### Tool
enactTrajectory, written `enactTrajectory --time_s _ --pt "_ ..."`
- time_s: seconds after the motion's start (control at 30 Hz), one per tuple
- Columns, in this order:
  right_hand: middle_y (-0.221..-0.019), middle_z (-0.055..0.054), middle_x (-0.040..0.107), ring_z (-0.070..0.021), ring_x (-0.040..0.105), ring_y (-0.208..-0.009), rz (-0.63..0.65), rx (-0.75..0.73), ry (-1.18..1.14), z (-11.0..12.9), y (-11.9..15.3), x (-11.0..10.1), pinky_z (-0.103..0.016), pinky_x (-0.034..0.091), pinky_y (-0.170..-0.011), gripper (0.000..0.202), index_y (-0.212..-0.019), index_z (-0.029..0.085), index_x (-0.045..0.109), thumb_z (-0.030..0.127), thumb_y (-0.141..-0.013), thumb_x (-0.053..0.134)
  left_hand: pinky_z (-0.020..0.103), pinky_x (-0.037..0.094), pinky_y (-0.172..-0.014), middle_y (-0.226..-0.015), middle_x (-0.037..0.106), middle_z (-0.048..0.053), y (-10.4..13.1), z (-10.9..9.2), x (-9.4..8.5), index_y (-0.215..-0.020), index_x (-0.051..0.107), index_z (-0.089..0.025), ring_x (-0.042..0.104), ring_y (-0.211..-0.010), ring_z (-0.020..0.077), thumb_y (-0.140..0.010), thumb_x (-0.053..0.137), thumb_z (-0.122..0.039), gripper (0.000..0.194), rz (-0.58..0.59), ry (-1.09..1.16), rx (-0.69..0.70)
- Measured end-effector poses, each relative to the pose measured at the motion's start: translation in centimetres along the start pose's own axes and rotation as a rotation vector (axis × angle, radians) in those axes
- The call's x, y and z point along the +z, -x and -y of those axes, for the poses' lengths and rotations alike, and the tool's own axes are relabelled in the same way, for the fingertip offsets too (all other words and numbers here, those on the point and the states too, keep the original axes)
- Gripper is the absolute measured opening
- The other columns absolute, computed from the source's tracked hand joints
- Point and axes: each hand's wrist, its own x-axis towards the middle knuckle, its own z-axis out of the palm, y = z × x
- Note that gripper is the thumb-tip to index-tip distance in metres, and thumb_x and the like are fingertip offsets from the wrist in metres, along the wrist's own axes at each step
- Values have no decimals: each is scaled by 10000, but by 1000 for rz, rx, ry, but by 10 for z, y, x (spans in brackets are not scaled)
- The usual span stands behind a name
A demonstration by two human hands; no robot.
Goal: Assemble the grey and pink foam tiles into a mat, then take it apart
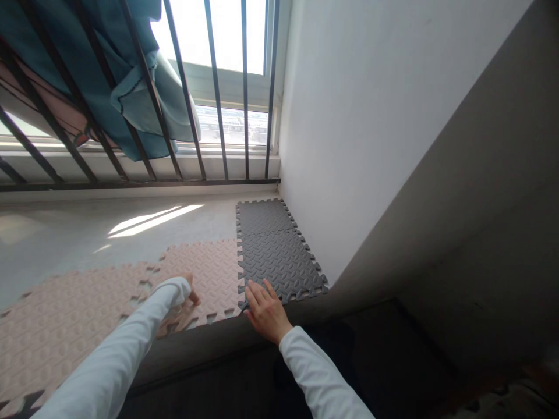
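Note:
My right hand (267,311) lies with its fingers stretched out over the near left corner of a dark grey foam mat tile (279,262). My left hand (191,288) reaches down onto a pink foam mat tile (213,267), partly hidden by its own sleeve, with a finger pointing down at the surface. The pink tile's right edge meets the grey tile's left edge, where the interlocking teeth run along the seam. Behind the near grey tile is a second dark grey tile (264,215), joined to it in a line along the wall.
Another pink mat (74,314) spreads to the left, with gaps showing at its joint. The mats lie on a pale ledge (78,233) that drops off at the front. A white wall (345,116) borders the right. Black railing bars (213,87) and a blue curtain (96,70) stand before the window.

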Motion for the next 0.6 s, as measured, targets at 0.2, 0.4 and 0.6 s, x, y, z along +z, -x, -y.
enactTrajectory --time_s 0.2,0.4,0.6 --pt "-771 -34 573 -165 497 -751 71 -1 36 2 2 2 -313 348 -679 129 -763 186 525 258 -801 425 314 429 -489 -343 461 6 -8 2 0 -424 458 -130 475 -431 157 -478 699 -218 262 218 -93 -33" --pt "-653 -24 584 -144 518 -629 143 -18 43 2 6 6 -277 307 -550 71 -652 179 515 197 -714 487 307 423 -490 -364 483 20 -12 3 1 -405 461 -122 481 -454 162 -497 683 -226 262 260 -121 -52" --pt "-651 -27 620 -143 563 -586 274 84 13 1 8 8 -254 297 -499 53 -691 176 530 153 -710 487 331 444 -487 -376 513 37 -20 9 6 -403 461 -128 533 -489 212 -427 710 -236 272 167 -104 -23"
